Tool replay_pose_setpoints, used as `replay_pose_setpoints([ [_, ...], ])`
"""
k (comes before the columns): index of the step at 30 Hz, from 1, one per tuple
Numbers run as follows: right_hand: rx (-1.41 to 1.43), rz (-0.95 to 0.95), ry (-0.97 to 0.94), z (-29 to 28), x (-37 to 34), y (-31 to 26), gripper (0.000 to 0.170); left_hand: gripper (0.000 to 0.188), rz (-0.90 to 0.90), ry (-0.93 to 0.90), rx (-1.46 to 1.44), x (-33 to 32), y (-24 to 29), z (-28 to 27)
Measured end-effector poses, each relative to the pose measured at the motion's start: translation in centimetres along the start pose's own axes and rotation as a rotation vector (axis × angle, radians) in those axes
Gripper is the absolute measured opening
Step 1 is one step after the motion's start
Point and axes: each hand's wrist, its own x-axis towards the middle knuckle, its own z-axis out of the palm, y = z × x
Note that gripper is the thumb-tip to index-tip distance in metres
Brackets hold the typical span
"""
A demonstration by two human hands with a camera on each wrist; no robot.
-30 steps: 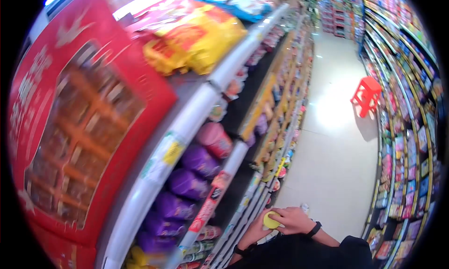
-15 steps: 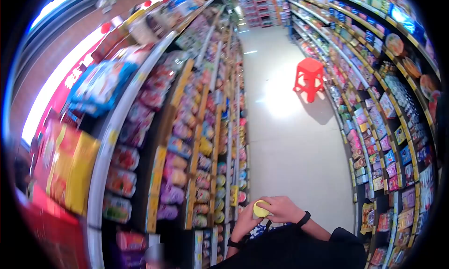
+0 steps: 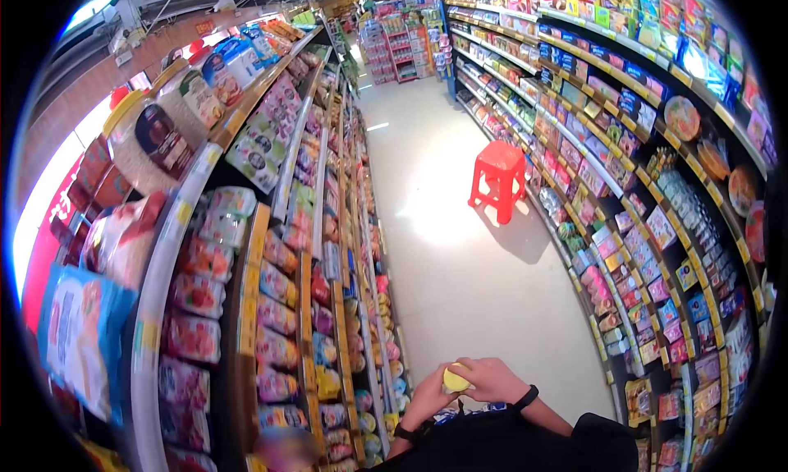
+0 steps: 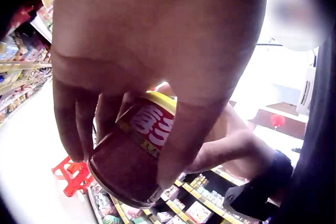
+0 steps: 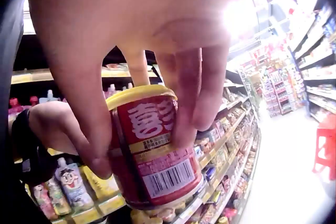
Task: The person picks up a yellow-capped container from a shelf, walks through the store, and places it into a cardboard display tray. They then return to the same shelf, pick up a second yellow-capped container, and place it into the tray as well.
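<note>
Both hands hold a small red can with a yellow lid, low in the head view in front of a dark top. My left hand grips it from the left, and my right hand curls over from the right. In the left wrist view, the left thumb and fingers straddle the red can, its bottom rim facing the camera. The right wrist view shows the can's white lettering and barcode, with the right thumb and fingers on opposite sides. Each wrist wears a black band.
A red plastic stool stands on the pale aisle floor ahead, near the right shelves. Left shelves run close beside me, stacked with bags, jars and cups. A display rack rises at the far end of the aisle.
The head view has swung right and up: the stool shifted left, and the red gift box slid out of view. Both hands stay on the can; its lid appears more tilted.
</note>
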Motion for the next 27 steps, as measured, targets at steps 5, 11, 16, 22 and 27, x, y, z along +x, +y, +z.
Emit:
replay_pose_setpoints([
  [5, -0.02, 0.033, 0.033, -2.3, 8.5, 5.1, 0.053, 0.072, 0.04, -0.044, -0.051, 9.6, 0.4, -6.1],
  [11, 0.05, 0.115, 0.099, -3.1, 15.8, 13.3, 0.052, 0.076, 0.086, -0.115, 0.085, 21.7, -3.4, -9.6],
  [16, 0.081, 0.174, 0.061, -5.5, 22.4, 23.0, 0.051, 0.077, -0.006, -0.252, 0.102, 33.6, -2.9, -12.5],
  [22, 0.146, 0.138, 0.068, -14.6, 32.4, 32.7, 0.05, 0.067, 0.04, -0.117, 0.056, 47.1, 2.1, -16.5],
  [27, 0.125, 0.043, -0.076, -15.9, 42.4, 41.2, 0.05, 0.07, 0.006, -0.057, -0.005, 56.5, -0.1, -20.4],
])
